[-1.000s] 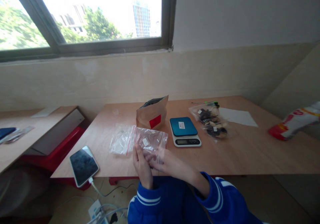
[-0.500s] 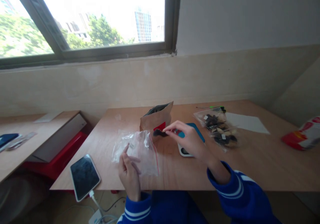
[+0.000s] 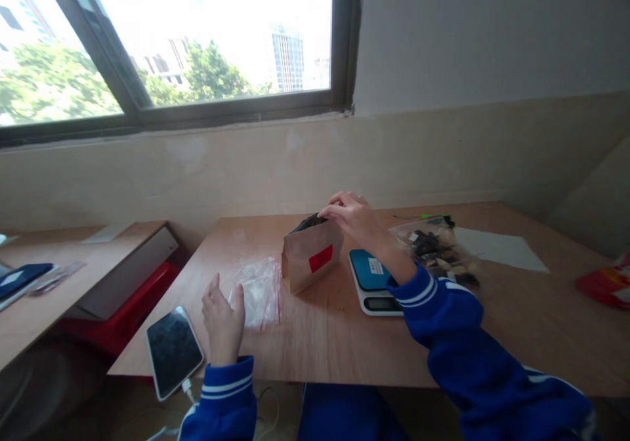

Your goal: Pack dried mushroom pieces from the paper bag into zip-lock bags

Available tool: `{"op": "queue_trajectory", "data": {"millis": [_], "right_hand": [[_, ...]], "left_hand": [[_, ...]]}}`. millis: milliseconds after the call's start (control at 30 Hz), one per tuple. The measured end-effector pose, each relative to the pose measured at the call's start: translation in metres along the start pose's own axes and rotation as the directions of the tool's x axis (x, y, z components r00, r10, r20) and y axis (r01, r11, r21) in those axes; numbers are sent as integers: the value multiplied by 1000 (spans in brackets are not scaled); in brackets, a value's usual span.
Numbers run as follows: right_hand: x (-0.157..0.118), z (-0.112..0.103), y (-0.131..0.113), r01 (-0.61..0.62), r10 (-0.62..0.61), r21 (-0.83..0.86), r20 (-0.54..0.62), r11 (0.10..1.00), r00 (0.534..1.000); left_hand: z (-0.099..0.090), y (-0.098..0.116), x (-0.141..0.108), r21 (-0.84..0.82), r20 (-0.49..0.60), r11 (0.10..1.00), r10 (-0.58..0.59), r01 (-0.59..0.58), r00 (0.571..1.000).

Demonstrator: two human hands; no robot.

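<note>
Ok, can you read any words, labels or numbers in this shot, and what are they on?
White label on the scale: too small to read.
Scale display: too dark to read.
Red sticker on the pouch: nothing legible.
Small tags on the clear bag: too small to read.
Red packet: too blurred to read.

One head-worn camera is looking forward and down from close behind the near edge of the worktop [image 3: 315, 342], taking in most of it, with the wall [image 3: 492, 41] and window [image 3: 207, 41] rising beyond.
</note>
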State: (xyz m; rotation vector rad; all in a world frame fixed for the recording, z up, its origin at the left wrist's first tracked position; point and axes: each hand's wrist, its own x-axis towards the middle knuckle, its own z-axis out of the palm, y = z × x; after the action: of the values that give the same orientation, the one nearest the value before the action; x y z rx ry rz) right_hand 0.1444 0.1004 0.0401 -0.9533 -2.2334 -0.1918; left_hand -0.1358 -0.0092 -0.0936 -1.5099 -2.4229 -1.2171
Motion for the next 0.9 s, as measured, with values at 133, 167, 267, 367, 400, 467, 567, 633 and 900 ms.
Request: {"op": "queue_trajectory", "data": {"millis": [133,167,267,367,400,467,567,633,900], "right_hand": [[-14,-6,1,-36,47,156,-65,987,997],[-21,-7,5,-55,75,200,-93,978,993],[-64,-9,31,-191,230,239,-146,952,962],[-135,-2,69,-480,474,-23,-122,877,872],[-161,2,81,-589,577,-152,-117,794,808],[-209,8,100,-704,717,-343,-111,622,688],[-255,13,112,-703,763,-460,-80,543,642],[-266,11,114,-692,750,-460,-81,557,657],[-266,-19,101,-783,751,-108,-230,613,619]], "left_hand": [[26,5,-20,84,277,978,161,-191,947],[32,5,-24,128,391,975,121,-184,912],[43,-1,-34,209,566,962,28,-176,824],[43,-5,-36,228,591,952,30,-203,806],[43,-5,-36,238,594,948,32,-213,804],[41,-2,-36,260,585,939,34,-227,810],[37,9,-37,314,471,923,51,-221,881],[31,18,-39,321,380,927,62,-194,923],[-10,76,-73,-564,397,810,100,157,912]]}}
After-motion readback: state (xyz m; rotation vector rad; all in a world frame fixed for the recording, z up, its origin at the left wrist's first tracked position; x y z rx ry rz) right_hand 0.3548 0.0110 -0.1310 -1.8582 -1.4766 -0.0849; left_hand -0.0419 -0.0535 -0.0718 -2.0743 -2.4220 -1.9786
